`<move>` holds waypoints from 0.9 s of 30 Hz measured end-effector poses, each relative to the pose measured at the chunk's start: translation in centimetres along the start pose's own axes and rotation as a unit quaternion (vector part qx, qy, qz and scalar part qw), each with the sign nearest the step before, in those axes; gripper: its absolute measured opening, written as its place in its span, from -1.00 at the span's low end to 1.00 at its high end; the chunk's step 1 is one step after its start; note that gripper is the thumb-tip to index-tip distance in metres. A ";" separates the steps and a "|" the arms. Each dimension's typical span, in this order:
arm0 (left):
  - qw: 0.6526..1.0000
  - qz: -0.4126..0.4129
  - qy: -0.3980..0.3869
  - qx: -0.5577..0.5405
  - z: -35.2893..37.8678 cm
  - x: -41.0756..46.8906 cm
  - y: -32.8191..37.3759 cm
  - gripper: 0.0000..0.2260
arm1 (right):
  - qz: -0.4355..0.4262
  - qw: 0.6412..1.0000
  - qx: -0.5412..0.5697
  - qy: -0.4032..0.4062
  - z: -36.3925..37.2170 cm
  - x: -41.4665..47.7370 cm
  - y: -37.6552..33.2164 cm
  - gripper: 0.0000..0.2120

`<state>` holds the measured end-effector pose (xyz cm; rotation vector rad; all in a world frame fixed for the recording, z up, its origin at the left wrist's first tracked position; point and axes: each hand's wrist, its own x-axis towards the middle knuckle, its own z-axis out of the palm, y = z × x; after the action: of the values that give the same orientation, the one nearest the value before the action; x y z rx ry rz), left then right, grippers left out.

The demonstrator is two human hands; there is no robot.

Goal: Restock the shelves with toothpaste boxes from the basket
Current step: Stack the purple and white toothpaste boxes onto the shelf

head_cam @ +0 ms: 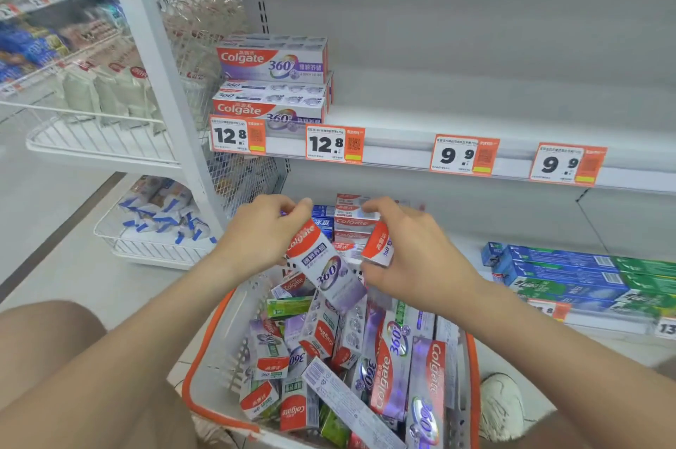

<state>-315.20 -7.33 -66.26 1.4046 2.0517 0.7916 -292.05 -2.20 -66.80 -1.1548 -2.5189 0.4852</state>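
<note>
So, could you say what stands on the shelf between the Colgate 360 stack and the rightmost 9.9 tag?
Nothing; the head view shows the shelf bare from the Colgate 360 stack to the rightmost 9.9 tag.

head cam | faces forward-down | close over basket (205,368) | shelves (402,152) near

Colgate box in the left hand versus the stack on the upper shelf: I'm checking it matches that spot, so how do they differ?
The held box is tilted, red end up, in the left hand above the basket; the shelf stack lies level, fronts facing out. The held box is single; the shelf stack is several boxes piled behind a 12.8 tag. Both show the purple Colgate 360 design. The right hand grips another box.
</note>
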 end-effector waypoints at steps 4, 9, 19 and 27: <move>0.997 0.031 0.023 0.073 2.0 -0.8 1.0 -0.36 | -0.049 0.998 -0.025 0.028 1.6 0.1 -1.5 -0.34; 0.990 0.028 0.052 0.131 1.9 -0.7 1.4 -0.32 | -0.048 0.999 -0.008 -0.003 1.4 1.4 -1.7 -0.28; 0.990 -0.016 -0.044 -0.132 0.9 -0.2 2.1 -0.50 | 0.023 0.998 0.061 0.014 1.3 2.0 -1.9 -0.50; 0.952 0.180 -0.205 -0.135 -1.8 -0.6 1.6 -0.42 | -0.021 0.901 0.432 -0.038 -4.9 3.0 1.0 -0.38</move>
<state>-315.25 -7.70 -63.80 1.6415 1.3395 0.8071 -291.16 1.50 -62.47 -0.7176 -1.9637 1.4565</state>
